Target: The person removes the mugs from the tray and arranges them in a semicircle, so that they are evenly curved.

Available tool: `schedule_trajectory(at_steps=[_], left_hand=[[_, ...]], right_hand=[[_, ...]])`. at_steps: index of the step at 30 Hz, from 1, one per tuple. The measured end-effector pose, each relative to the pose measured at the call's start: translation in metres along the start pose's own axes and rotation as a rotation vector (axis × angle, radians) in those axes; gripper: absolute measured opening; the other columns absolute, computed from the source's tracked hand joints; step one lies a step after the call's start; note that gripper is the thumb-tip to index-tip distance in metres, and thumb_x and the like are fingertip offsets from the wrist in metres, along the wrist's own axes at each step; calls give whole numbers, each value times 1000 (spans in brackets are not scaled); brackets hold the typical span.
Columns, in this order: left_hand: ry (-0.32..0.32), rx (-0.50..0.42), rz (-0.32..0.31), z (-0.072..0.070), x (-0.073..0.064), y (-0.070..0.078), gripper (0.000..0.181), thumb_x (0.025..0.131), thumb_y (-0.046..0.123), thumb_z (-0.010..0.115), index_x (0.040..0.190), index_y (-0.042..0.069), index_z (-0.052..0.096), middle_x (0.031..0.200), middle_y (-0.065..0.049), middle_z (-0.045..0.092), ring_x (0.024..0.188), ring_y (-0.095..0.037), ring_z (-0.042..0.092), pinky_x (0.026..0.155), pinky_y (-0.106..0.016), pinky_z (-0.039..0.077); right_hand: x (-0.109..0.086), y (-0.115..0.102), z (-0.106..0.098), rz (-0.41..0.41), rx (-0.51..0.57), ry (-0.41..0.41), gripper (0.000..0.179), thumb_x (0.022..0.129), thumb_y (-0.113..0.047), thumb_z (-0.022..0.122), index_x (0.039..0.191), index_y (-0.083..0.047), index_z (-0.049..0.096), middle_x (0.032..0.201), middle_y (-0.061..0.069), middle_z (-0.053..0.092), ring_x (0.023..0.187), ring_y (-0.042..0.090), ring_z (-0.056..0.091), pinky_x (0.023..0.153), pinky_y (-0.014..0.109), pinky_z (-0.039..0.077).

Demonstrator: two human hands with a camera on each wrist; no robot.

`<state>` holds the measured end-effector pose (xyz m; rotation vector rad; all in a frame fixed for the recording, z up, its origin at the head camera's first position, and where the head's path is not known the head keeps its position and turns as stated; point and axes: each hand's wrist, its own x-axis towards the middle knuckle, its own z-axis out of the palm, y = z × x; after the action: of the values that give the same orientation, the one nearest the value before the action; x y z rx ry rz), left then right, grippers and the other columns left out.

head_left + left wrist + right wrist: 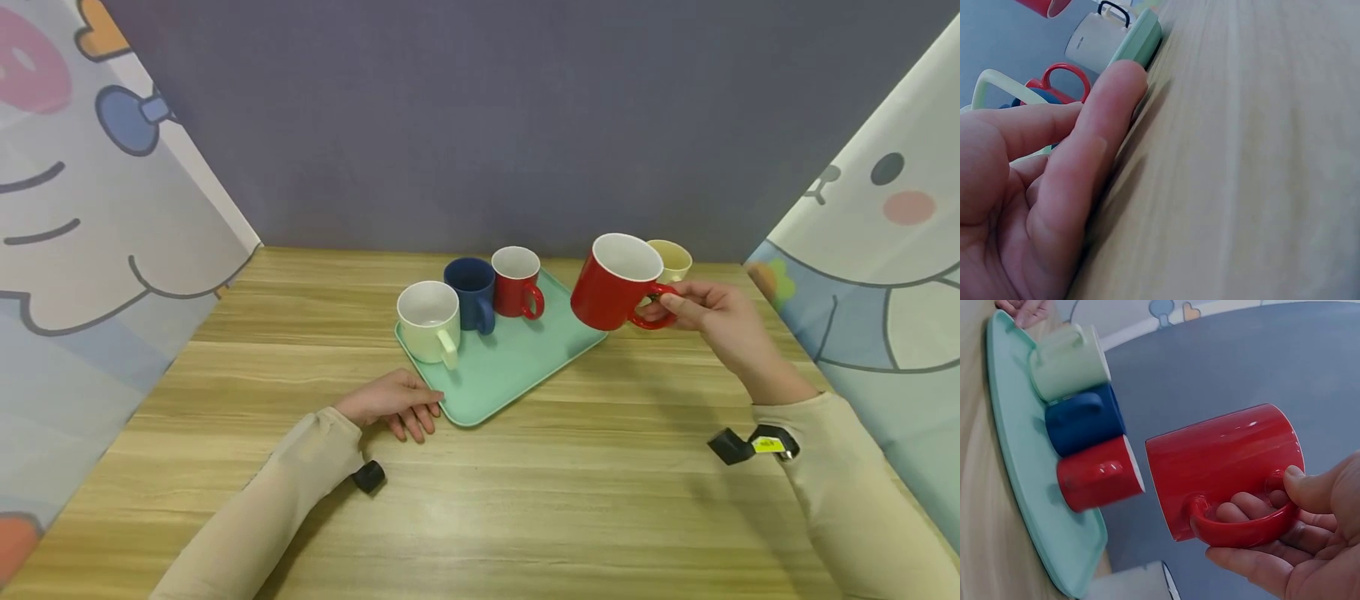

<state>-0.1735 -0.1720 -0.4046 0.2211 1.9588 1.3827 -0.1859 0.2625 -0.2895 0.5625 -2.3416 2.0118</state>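
My right hand [723, 321] grips the handle of a large red mug [611, 292], white inside, held tilted above the table at the right end of the tray. In the right wrist view, fingers pass through that mug's handle and the thumb presses on top. The left hand [393, 404] touches the near left corner of a mint-green tray [510, 371], its fingers loosely extended. Along the tray's far left side stand a pale green mug [427, 325], a dark blue mug [470, 296] and a smaller red mug [513, 283], all upright.
Behind the held mug, and partly hidden by it, is a cup with a yellow inside [671, 254]. In the left wrist view, a pale mug [1091, 40] with a black-edged handle shows past the tray. A grey wall [480, 125] closes off the wooden table [487, 517] at the back.
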Motion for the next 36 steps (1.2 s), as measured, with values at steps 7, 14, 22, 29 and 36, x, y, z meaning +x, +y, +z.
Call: schedule_trajectory(at_steps=[7,14,22,29,36], left_hand=[[3,5,-4,0,2,-2,34,102,27,56,90,-3,68,73,-10,71,57,-15,69,44,-23,51],[7,20,2,0,2,-3,34,102,27,56,89,-3,68,73,-10,72,57,-15,69,44,-23,52],[16,20,-2,0,3,-3,34,102,27,56,89,-2,68,73,-10,72,58,-15,69,44,-22,51],[3,11,4,0,3,-3,34,102,26,56,90,-3,68,73,-11,72,58,-15,69,45,-23,52],[4,6,-1,0,2,-2,34,102,26,56,90,-3,68,73,-11,72,57,-14,69,44,-23,52]], right_hand=[[-2,-1,-21,-20,39,67,22,98,6,55,93,-7,73,85,2,75,79,10,72,71,19,57],[-4,2,-39,40,21,206,21,98,-1,60,89,-12,75,87,-3,72,75,9,72,67,21,58],[-7,11,-59,48,69,282,20,98,-2,60,88,-12,75,87,-1,71,74,10,72,64,21,58],[-11,17,-75,74,113,345,13,97,-8,63,93,-14,74,81,-1,74,71,9,72,62,21,57],[-14,22,-87,112,173,406,18,98,-7,62,86,-12,74,77,0,74,70,10,72,61,20,57]])
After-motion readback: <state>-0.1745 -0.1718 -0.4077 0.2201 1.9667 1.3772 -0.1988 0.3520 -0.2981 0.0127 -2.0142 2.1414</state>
